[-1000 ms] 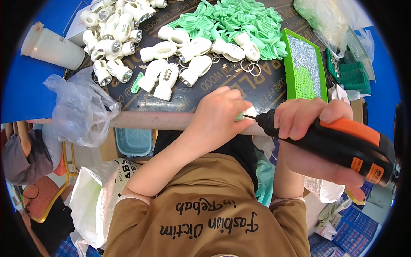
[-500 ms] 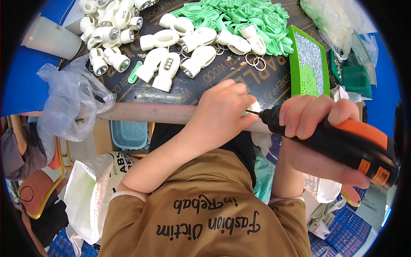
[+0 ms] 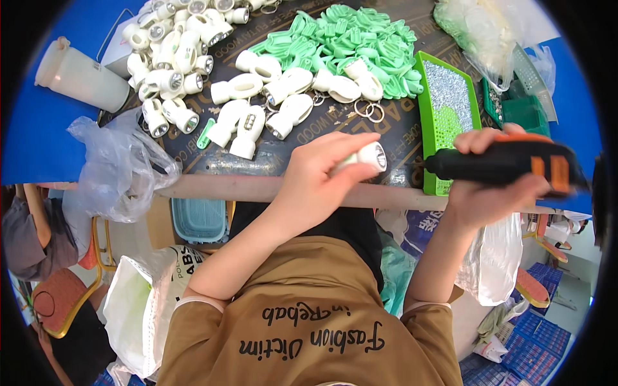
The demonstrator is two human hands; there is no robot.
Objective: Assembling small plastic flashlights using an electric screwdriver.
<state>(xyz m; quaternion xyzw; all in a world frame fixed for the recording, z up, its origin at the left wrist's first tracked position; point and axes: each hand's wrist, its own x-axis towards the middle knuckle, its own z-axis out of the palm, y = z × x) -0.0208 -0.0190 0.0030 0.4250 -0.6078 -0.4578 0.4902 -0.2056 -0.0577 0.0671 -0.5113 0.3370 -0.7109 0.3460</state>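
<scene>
My left hand (image 3: 312, 170) is closed round a small white flashlight (image 3: 371, 156), its lens end poking out to the right above the table's front edge. Gripped in my right hand (image 3: 473, 199) is a black and orange electric screwdriver (image 3: 505, 166), blurred, its nose toward the flashlight but apart from it. Beyond my left hand lie several white flashlights (image 3: 290, 87), some with metal key rings (image 3: 369, 111), and a single green plastic piece (image 3: 206, 133). A heap of green plastic pieces (image 3: 347, 48) sits behind them. Screws (image 3: 447, 80) fill part of a green tray (image 3: 477, 103).
More white flashlights (image 3: 170, 55) are piled at the far left, near a translucent jug (image 3: 80, 74). A clear plastic bag (image 3: 122, 170) hangs over the front edge (image 3: 219, 186). Dark green containers (image 3: 524, 114) and a bag (image 3: 473, 35) stand far right. Another person (image 3: 26, 225) is at left.
The screwdriver has drawn back to the right and up, off the piece in my left hand. My left hand has turned, so the flashlight's lens end now shows. The whole view has shifted slightly.
</scene>
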